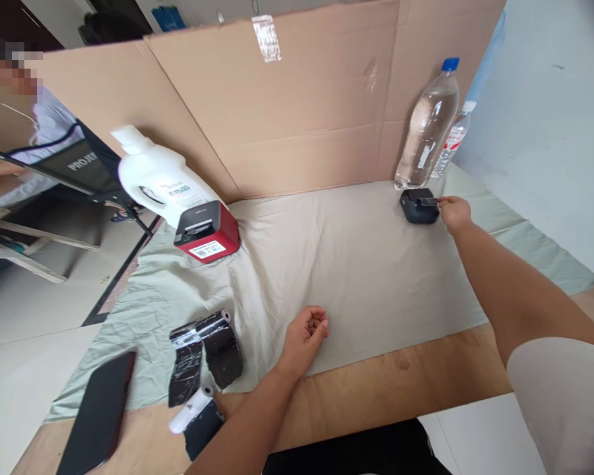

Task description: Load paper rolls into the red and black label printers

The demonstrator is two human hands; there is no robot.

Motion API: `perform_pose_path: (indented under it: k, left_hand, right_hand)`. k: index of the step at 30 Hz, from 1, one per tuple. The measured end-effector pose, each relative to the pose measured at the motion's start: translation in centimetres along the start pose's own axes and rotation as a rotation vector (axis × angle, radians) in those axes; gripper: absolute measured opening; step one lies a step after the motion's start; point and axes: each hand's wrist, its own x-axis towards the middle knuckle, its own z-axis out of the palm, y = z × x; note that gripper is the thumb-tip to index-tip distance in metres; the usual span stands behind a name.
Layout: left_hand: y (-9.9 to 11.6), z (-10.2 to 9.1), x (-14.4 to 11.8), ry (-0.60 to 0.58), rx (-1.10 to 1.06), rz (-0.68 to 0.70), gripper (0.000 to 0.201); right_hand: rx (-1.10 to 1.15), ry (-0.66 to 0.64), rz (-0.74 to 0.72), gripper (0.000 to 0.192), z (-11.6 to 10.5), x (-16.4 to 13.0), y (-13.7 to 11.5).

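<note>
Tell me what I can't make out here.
Head view, all:
White jug: base partly behind the red device.
Small bottle: partly behind the large bottle.
Phone: near end cut by the bottom edge.
Right hand: too small to tell whether it pinches the black device.

Bright, diffuse light covers the cloth fairly evenly; its source is out of view. Soft shade falls on the cardboard panel beside the white jug, and the floor under the folding chair is dim. Glare glints on the foil tape, the large water bottle and the glossy black rolls, while the small black printer loses detail. Wide-angle distortion tilts the uprights outward; the sleeve looks stretched and soft, and the upper right corner darkens and blurs.
</note>
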Motion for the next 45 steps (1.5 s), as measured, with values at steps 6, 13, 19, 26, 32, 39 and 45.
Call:
perform_pose_path:
  k: [6, 13, 19, 26, 32, 39, 45]
  left_hand:
    - [0.3, 0.3, -0.1, -0.065, 0.338, 0.202, 0.021]
    - [2.4, 1.7, -3.8, -0.424, 0.925, 0.439, 0.028]
    - [6.6, -8.1, 2.3, -0.127, 0.949, 0.35, 0.023]
    - [12.4, -21.3, 14.0, 0.851, 0.963, -0.257, 0.085]
    - [10.9, -21.9, 16.8, 0.851, 0.785, -0.466, 0.108]
    - [11.4, -19.9, 15.8, 0.906, 0.816, -0.414, 0.103]
    - [14.0, -12.8, 10.2, 0.741, 0.782, -0.092, 0.096]
  right_hand:
    - [-0.043, 0.076, -0.323, 0.019, 1.5, -8.9, -5.2]
    - [0.216, -0.585, -0.359, 0.02, 9.9, -25.5, -9.6]
    - [0.17, -0.637, -0.465, 0.02, 11.2, -29.8, -9.7]
    - [0.113, -0.635, -0.507, 0.021, 11.2, -29.7, -9.7]
    - [0.134, -0.647, -0.549, 0.021, 11.2, -29.7, -9.7]
    - [0.158, -0.667, -0.501, 0.019, 11.4, -29.8, -9.7]
    - [0.4, -0.656, -0.326, 0.031, 11.8, -29.1, -9.2]
